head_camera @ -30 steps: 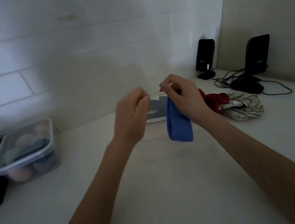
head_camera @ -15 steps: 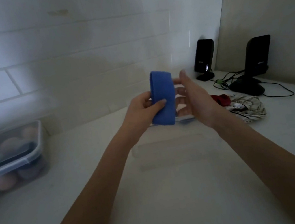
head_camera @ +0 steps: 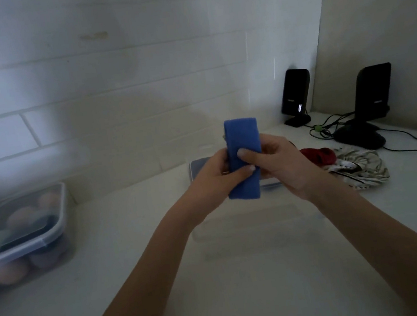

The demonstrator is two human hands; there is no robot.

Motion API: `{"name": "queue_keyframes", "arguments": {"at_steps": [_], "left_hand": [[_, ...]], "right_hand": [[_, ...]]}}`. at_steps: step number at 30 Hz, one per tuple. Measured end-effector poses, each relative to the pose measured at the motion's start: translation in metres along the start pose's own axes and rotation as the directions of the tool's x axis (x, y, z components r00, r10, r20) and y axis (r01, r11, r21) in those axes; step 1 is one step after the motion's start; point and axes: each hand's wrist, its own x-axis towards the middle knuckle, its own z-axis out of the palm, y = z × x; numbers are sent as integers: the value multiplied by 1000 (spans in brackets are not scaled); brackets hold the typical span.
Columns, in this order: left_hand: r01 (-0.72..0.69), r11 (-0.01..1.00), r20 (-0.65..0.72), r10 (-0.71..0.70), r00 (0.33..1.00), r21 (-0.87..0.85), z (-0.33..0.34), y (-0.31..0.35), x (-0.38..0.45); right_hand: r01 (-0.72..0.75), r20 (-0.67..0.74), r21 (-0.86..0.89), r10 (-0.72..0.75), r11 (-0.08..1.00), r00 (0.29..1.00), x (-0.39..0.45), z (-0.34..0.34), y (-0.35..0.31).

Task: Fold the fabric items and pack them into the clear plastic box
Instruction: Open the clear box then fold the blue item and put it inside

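A folded blue fabric band [head_camera: 243, 147] stands upright in the air at the middle of the view. My left hand [head_camera: 212, 181] grips it from the left, thumb across its lower front. My right hand [head_camera: 281, 166] grips it from the right, thumb pressed on its middle. Right behind and under my hands lies a clear plastic box [head_camera: 198, 168] with something dark blue-grey in it; most of it is hidden. A clear flat lid [head_camera: 254, 225] lies on the counter in front. A red fabric item [head_camera: 318, 155] and a patterned white fabric item [head_camera: 359, 168] lie to the right.
A lidded clear container [head_camera: 23, 237] with round pastel things stands at the left on the white counter [head_camera: 140, 288]. Two black speakers [head_camera: 295, 97] [head_camera: 373, 97] with cables [head_camera: 329, 127] stand at the back right corner. A tiled wall runs behind.
A second ago the blue band hung from my right hand alone. My left hand took it and turned it upright. Now both hands hold it, lower and nearer.
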Motion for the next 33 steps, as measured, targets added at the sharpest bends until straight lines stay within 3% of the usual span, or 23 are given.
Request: {"name": "queue_keyframes", "arguments": {"at_steps": [5, 7, 10, 14, 16, 17, 19, 22, 27, 30, 33], "left_hand": [[27, 979, 18, -24, 1000, -203, -3, 2, -1], [59, 960, 103, -32, 994, -272, -3, 3, -2], [20, 987, 169, 8, 986, -162, -1, 4, -5], [-18, 984, -5, 17, 1000, -178, -6, -1, -1], [-31, 961, -120, -3, 993, -276, -12, -4, 3], [-32, 929, -152, -26, 988, -368, -14, -5, 4], [-44, 845, -164, -53, 985, -533, -18, -4, 5], [-33, 749, -127, -70, 989, -662, -20, -1, 2], [89, 666, 27, -103, 994, -741, -29, 3, -4], [42, 737, -128, -172, 977, -674, -25, -2, 1], [-27, 841, -206, -101, 973, -540, -22, -7, 3]], "right_hand": [[-93, 134, 152, 73, 984, 988, 0, -1, -1], [-79, 144, 76, 67, 994, 987, -1, 1, 0], [-49, 140, -32, 53, 998, 989, -1, 1, 2], [-10, -20, 34, 11, 999, 1000, 0, 4, -1], [128, -182, -79, -140, 989, 973, 2, 1, 0], [207, -190, -211, -248, 955, 950, 3, -1, 1], [318, -28, -442, -367, 839, 930, 1, 3, 3], [345, 157, -550, -312, 760, 937, -1, 18, 10], [357, 93, -573, -374, 738, 923, 2, 17, 12], [316, 128, -560, -297, 766, 946, -2, 20, 8], [260, 91, -529, -250, 808, 964, -4, 22, 3]]}}
